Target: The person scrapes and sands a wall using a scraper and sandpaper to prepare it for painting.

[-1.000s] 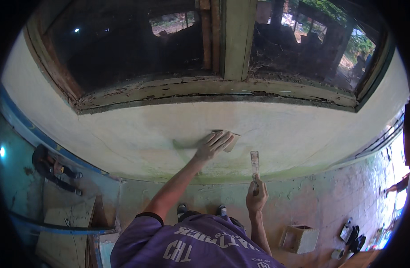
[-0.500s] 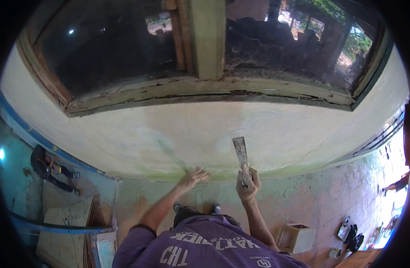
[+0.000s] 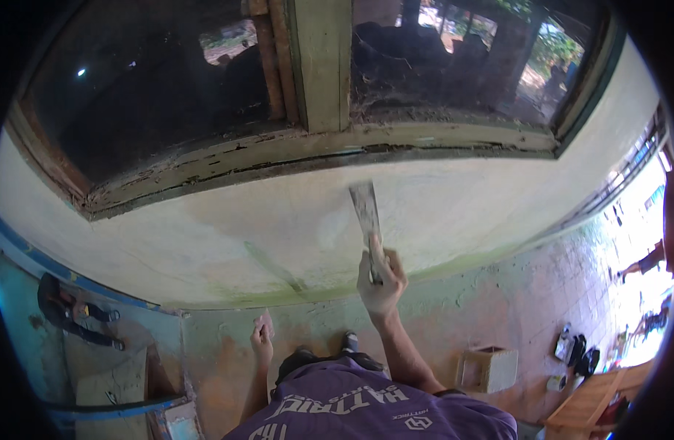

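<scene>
Right hand [image 3: 383, 288]: wrapping its fingers snugly around a scraper [image 3: 365, 213], whose broad blade is pointing toward the far window frame [image 3: 320, 73].
Left hand [image 3: 260, 338]: hanging lower at left, closing on a small pale piece [image 3: 266, 317] too blurred to identify.
Wall [image 3: 454, 202]: rising beyond the scraper, a green streak [image 3: 273, 264] showing to the left; whether the blade is touching the surface, the view is not telling.
Blade work: probably calling for a low, even angle, light pressure and level corners, so neither edge is gouging.
</scene>
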The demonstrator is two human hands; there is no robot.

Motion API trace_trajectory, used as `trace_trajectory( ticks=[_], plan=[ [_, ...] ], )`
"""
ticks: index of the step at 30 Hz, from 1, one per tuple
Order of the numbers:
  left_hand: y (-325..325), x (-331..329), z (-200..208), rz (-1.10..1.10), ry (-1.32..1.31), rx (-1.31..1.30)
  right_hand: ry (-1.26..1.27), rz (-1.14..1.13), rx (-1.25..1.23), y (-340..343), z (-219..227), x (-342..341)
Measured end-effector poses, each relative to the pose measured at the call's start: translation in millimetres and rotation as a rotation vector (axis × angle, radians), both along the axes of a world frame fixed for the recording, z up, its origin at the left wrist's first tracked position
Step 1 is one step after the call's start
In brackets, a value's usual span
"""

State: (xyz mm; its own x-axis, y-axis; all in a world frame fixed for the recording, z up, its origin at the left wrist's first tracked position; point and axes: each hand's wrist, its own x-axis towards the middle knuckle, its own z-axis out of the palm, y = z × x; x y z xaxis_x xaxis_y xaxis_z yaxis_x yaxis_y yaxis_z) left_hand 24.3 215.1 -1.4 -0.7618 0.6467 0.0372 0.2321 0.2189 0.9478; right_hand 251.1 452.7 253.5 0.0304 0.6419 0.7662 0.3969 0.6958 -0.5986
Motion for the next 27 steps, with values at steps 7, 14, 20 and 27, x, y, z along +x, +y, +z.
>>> trace_trajectory(
  ticks=[7, 14, 20, 27],
  plan=[
    [-21, -11, 0, -0.053, -0.046, -0.056, 0.237, -0.106, -0.115, -6, -33, -17],
    [-63, -35, 19, -0.07, -0.259, -0.033, 0.177, -0.152, -0.077, 5, 64, -6],
    [-67, -51, 35, -0.103, -0.239, 0.062, 0.163, -0.164, -0.258, -33, -66, -25],
    [-65, -51, 58, -0.264, -0.24, 0.084, 0.05, -0.13, -0.828, -125, -127, -5]
  ],
)
